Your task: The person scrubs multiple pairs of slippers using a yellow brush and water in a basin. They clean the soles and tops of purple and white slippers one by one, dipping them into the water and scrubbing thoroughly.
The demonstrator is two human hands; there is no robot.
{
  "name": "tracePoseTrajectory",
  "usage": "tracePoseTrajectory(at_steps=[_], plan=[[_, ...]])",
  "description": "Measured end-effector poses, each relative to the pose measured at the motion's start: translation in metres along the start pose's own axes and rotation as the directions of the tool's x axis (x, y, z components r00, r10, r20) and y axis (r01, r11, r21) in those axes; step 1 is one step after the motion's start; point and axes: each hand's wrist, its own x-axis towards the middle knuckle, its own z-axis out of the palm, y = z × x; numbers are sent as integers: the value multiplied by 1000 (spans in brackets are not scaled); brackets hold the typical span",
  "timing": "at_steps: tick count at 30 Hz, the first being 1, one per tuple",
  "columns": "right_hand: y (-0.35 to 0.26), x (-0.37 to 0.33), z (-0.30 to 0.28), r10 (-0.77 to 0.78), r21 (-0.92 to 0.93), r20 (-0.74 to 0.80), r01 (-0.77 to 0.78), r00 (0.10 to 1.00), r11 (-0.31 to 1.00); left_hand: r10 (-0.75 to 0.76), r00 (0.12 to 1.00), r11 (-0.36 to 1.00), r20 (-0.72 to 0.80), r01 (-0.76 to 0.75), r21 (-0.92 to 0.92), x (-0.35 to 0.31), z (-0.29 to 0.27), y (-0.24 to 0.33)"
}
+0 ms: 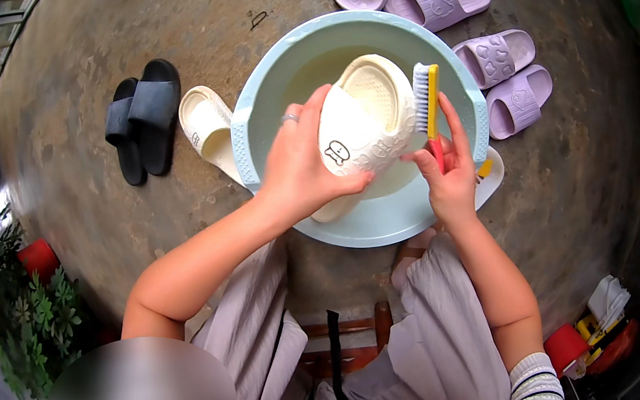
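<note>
My left hand (302, 161) grips a cream slide sandal (371, 101) by its strap, which bears a small black outlined animal figure. The sandal is held tilted above a light blue basin (374, 229) with cloudy water in it. In my right hand (454, 180) is a scrub brush (432, 105) with a yellow and red handle and pale bristles. The bristles face the sandal's side, close to it; whether they touch I cannot tell. Another cream slide sandal (205, 126) lies on the floor against the basin's left side.
Dark slides (146, 118) lie at the left. Several lilac slides (493, 58) lie beyond and right of the basin. A white object with yellow on it (490, 174) shows by the basin's right edge. Leafy plants (30, 309) stand at the left, a red container (566, 349) at the lower right.
</note>
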Motion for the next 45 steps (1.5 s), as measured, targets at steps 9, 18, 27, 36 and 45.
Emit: tracePoseTrajectory(at_steps=[9, 18, 27, 36, 45], plan=[[-9, 14, 14, -50, 223, -136, 80, 989, 972, 227, 972, 972, 54, -230, 55, -13, 10, 16], [-4, 6, 7, -198, 206, -28, 199, 980, 958, -48, 984, 759, 173, 149, -634, 13, 18, -29], [-9, -22, -34, -382, -593, 24, 321, 924, 738, 236, 965, 972, -118, -232, 40, 7, 4, 5], [-23, 10, -25, -494, -731, -2, 336, 870, 594, 249, 968, 960, -41, -241, 144, -1, 25, 20], [-19, 21, -31, -393, -613, -45, 286, 918, 737, 240, 971, 939, -16, -228, 259, -4, 22, 14]])
